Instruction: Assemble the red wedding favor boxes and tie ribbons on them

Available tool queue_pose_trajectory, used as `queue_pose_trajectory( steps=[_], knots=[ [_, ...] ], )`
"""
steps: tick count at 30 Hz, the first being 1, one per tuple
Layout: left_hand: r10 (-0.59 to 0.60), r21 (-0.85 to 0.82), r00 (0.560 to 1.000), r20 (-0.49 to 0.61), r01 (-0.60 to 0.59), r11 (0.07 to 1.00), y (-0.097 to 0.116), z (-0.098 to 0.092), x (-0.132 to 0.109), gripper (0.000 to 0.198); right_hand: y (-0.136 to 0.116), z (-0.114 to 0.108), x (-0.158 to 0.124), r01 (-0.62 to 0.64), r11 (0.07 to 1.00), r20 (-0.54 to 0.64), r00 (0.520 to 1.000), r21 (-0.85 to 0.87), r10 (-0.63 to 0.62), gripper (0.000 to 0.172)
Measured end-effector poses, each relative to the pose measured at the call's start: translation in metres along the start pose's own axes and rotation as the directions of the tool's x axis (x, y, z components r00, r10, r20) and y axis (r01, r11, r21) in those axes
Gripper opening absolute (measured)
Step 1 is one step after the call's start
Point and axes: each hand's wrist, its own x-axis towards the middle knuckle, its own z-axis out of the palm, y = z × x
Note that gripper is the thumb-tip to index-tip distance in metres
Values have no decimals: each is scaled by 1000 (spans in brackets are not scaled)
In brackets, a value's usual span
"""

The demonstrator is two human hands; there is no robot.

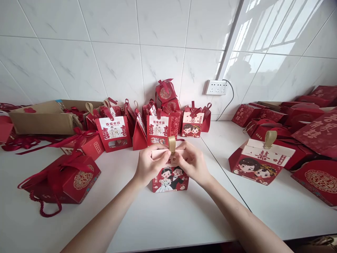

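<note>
1. The left hand (151, 163) pinches the top edge of a small gift box (170, 181), thumb on the front and fingers curled behind.
2. The right hand (195, 163) grips the same edge from the other side, its thumb close to the left thumb.
3. The gift box stands upright on the bench (147, 225), near the middle of the scene, between the two hands. Its red front shows a cartoon couple, one in a white dress and one in a dark suit.
4. A gold loop (172, 144) rises from the top of the gift box, between the thumbs.
5. To the right, well apart from the hands, sits a cartoon box (259, 165) with a pale flap and a gold loop of its own.
6. To the left lies a red box (85, 181) tied with a wide ribbon; a smaller ribboned box (92, 146) is just beyond it.
7. On the far side, a row of upright boxes (113, 131) stands near the wall, with a round-patterned box (165, 92) stacked higher among them.
8. At the far left is a brown carton (39, 123); along the right edge is a pile of red boxes (316, 130).
9. A socket strip (216, 87) with a dark cable is on the tiled wall (163, 28).
</note>
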Motion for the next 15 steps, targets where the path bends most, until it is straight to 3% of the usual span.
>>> queue_pose_trajectory(
  steps=[5,7,9,12,15],
  knots=[
    [39,49,999,17,-40,998,-4,-1,1,17,-1,2,-1,-43,999,-3,999,-3,43,17],
    [21,28,1000,7,-21,999,-9,-3,0,19,0,1,-1,-81,995,1,997,62,81,18],
    [-8,-38,998,57,10,999,-16,-5,-1,34,5,-2,-1,-145,970,-32,988,193,154,19],
    [-47,-117,989,142,63,991,-29,-6,-2,69,20,-12,5,-231,848,-180,919,478,352,22],
    [-117,-134,983,140,136,982,-38,-1,-4,77,36,-21,13,-191,646,-243,819,739,520,25]
  ],
)
